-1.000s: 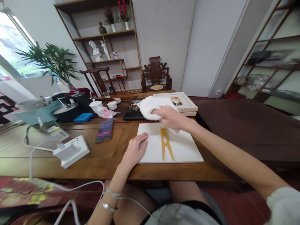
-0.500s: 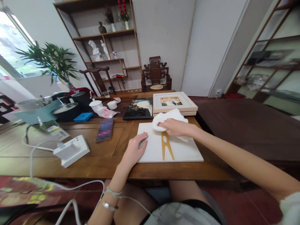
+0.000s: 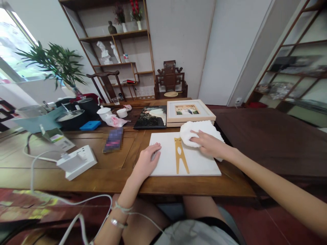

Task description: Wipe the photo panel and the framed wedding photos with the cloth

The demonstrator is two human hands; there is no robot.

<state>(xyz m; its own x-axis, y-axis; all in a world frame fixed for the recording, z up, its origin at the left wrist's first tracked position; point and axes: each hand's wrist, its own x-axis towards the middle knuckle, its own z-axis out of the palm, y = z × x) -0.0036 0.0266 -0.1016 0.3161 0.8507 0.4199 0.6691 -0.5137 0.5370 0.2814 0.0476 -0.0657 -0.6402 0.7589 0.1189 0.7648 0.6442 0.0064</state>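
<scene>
Wooden counter (image 3: pixel 112 182) is backed, left to right, by a leafy plant (image 3: pixel 58 63), a shelf (image 3: pixel 133 34) and a pale wall (image 3: pixel 178 37). White board (image 3: pixel 166 166) is laid near the front edge; its left side is touched by the flat, extended left hand (image 3: pixel 148 160), its far right corner is covered by thick, fuzzy, bunched white cloth (image 3: pixel 204 126), gripped in the right hand (image 3: pixel 211 143). Between both hands, a yellow A-like shape (image 3: pixel 177 160) is seen.

white cloth (image 3: pixel 200 126), plain white board (image 3: pixel 201 166), golden-yellow bracket (image 3: pixel 177 162), cream-coloured frame (image 3: pixel 178 119), mostly black panel (image 3: pixel 148 119) with a white patch, brown table (image 3: pixel 109 182), bright blue box (image 3: pixel 90 125)
</scene>
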